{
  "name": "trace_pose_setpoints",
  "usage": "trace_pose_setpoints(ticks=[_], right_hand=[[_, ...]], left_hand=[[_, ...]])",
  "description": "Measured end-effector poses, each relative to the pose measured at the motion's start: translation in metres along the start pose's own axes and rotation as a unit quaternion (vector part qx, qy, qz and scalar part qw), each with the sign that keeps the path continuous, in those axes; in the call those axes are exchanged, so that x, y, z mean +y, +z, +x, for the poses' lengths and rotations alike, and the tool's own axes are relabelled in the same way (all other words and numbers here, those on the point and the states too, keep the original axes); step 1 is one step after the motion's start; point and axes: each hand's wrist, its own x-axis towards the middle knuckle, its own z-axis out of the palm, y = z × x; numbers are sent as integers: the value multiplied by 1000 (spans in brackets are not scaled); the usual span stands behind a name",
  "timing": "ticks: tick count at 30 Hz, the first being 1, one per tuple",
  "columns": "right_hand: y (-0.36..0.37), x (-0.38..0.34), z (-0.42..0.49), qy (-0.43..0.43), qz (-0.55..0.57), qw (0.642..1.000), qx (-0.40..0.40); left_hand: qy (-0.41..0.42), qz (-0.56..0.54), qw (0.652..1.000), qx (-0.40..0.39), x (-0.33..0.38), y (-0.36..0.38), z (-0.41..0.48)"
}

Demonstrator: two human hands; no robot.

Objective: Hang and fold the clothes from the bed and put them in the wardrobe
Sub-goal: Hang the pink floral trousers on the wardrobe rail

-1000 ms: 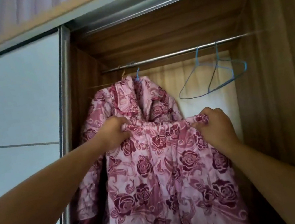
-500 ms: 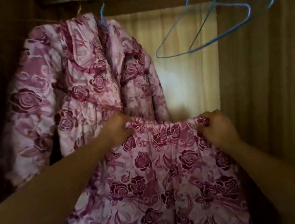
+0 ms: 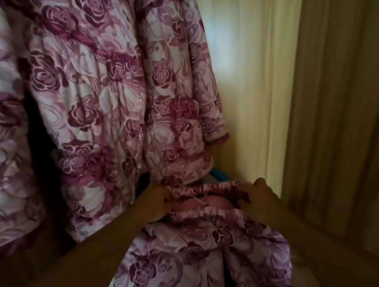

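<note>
- Left hand (image 3: pixel 155 205) and right hand (image 3: pixel 261 196): fingers clamped on the waistband of the trousers (image 3: pixel 204 266), one at each end; a slack pinch would likely drop them.
- The trousers hang low in the wardrobe (image 3: pixel 350 91), just under the hung jacket (image 3: pixel 112 93); they may snag its hem.

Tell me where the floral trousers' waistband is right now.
Head view, lower centre: the waistband is held between the left hand and right hand, just below the hanging jacket.
</note>
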Motion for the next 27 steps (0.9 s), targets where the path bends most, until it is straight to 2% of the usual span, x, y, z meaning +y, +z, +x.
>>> trace_pose_setpoints(ticks=[2,5,9,11,15,18,22,27], right_hand=[[11,-5,-3,-4,23,999,-42],[11,-11,-7,-5,74,996,-49],[-21,-17,-9,16,-9,997,-75],[-50,-22,-4,13,-22,999,-33],[-132,-50,2,-79,-13,996,42],[-195,-75,-1,-93,7,991,96],[-269,-105,-15,-97,-45,981,164],[-340,-129,-37,-62,-101,958,260]], left_hand=[[9,32,999,-29,-1,9,-2],[-1,45,998,-41,2,10,-3],[29,9,999,-16,21,-17,-8],[69,-30,997,3,39,-39,-13],[101,-82,991,36,97,-107,-20],[126,-39,989,62,138,-160,-23],[160,11,977,139,188,-224,-38],[172,62,959,217,231,-275,-48]])
